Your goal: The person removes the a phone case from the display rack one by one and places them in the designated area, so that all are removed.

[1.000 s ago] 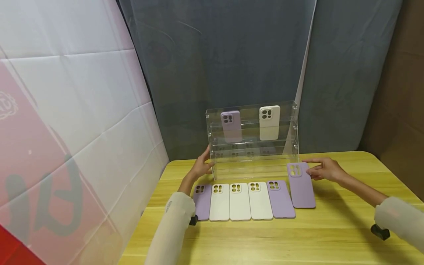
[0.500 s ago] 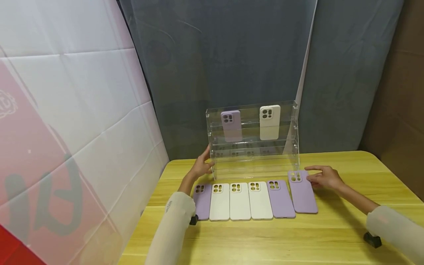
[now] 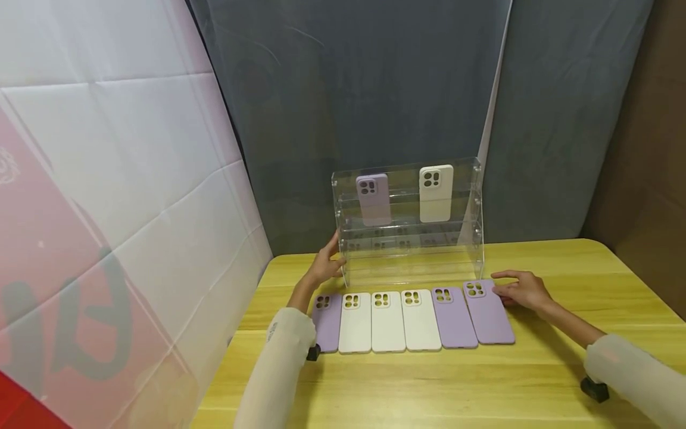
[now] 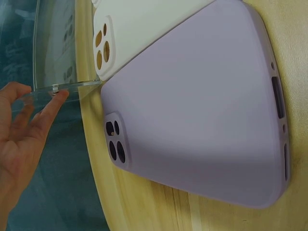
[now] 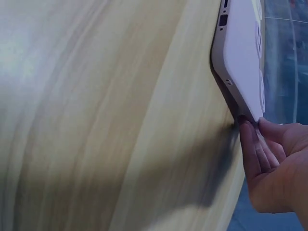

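My left hand point(image 3: 324, 266) holds the left side panel of a clear acrylic display stand point(image 3: 409, 271). In the left wrist view, thumb and fingers point(image 4: 45, 115) lie at the panel's edge. With my right hand point(image 3: 525, 289) I pinch the upper right corner of a purple phone case point(image 3: 490, 316), the rightmost in a row. The right wrist view shows this corner raised slightly off the wood, thumb above and fingers below. Left of it lie another purple case point(image 3: 455, 319), several white cases point(image 3: 388, 325) and a purple case point(image 3: 328, 325) at the far left.
On the stand's upper part stand a purple case point(image 3: 374, 199) and a white case point(image 3: 436, 193), side by side with a gap. The yellow wooden table point(image 3: 429, 387) is backed by a grey curtain point(image 3: 407, 77). A white printed sheet point(image 3: 134, 149) hangs on the left.
The purple case in my right hand has come down from a tilted, raised position to lie almost flat at the row's right end. My left hand stays at the stand.
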A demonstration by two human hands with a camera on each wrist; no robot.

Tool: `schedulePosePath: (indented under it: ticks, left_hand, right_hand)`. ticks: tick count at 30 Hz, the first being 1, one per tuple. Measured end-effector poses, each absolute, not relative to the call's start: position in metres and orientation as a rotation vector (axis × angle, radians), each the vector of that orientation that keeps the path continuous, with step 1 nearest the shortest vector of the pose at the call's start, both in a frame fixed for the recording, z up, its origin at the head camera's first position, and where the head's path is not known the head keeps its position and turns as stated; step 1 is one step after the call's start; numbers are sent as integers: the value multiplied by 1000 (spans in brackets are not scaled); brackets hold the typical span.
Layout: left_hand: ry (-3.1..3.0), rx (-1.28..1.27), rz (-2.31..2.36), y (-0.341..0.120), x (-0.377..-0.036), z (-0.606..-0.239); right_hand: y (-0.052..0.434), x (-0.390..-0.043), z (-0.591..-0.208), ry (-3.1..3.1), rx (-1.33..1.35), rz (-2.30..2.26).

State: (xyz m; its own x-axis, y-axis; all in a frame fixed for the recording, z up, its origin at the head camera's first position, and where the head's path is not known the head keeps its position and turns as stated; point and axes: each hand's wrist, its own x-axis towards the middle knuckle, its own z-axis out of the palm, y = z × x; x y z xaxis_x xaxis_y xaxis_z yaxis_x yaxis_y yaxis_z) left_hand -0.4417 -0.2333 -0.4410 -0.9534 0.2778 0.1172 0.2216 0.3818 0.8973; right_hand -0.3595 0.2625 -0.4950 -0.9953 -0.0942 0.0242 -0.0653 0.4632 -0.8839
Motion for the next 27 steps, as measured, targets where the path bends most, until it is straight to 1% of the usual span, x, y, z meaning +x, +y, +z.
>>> schedulePosePath:
  ticks: [4,13,21,27]
  left_hand:
    - [2572,492,1641,-234,-443,-440]
    - [2562,468,1643,-235,-443,-442]
    - [2563,472,1649,-234,-443,-443]
    - [2567,474,1654,-234,-444,-443]
  right_hand:
    - [262,-359,-496,2661,-124,-1613]
    - [264,-358,-502,2699,-74,-1616]
    - [265,-356,-505,2817,-69,-1539]
    - [265,-355,-506,2933,-131,-1465]
